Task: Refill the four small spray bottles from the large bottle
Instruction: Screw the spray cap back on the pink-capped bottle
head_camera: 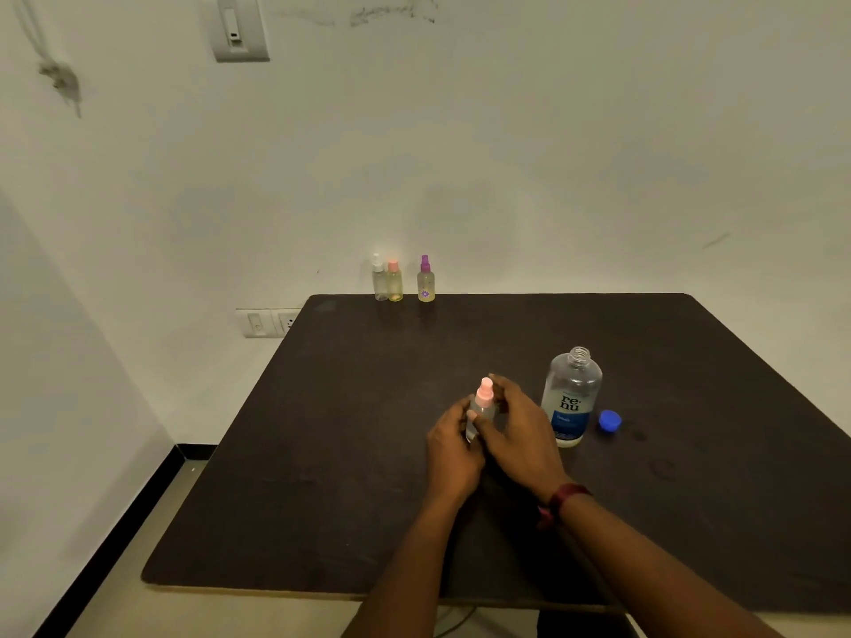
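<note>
Item held: pink-capped spray bottle (482, 409), upright, long axis vertical, near the middle of the desk (322, 453).
Left hand (453, 448): fingers curled round the clear body from the left.
Right hand (518, 430): fingers wrapped about the neck from the right.
Key relation: the pink head stands clear above both grips and lies nearer the right fingers, so it probably unscrews next.
Large bottle (571, 398): uncapped, just right of the hands, not touching.
Blue cap (610, 421): beside it, rightward.
Other small bottles (395, 282): three, far edge.
</note>
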